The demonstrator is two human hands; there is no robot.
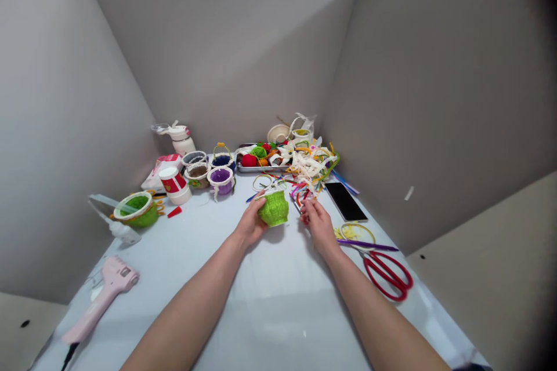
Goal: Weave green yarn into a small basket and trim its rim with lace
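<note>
My left hand [250,224] is closed around the side of a small bright green cup [275,210] that looks wrapped in yarn. It holds the cup tilted, just above the table. To the right of the cup is my right hand [318,227], apart from it, with the fingers curled together. Whether anything thin sits between those fingertips is too small to tell. Beyond the right hand lie loose coloured strands [300,190] and a heap of white and coloured cords [311,162].
A pink glue gun [108,293] lies at the left, below a green basket [141,211]. Small decorated baskets [221,181] and a tray [265,169] of yarn balls stand at the back. A black phone [347,202], purple stick [369,244] and red-handled scissors [389,275] lie right.
</note>
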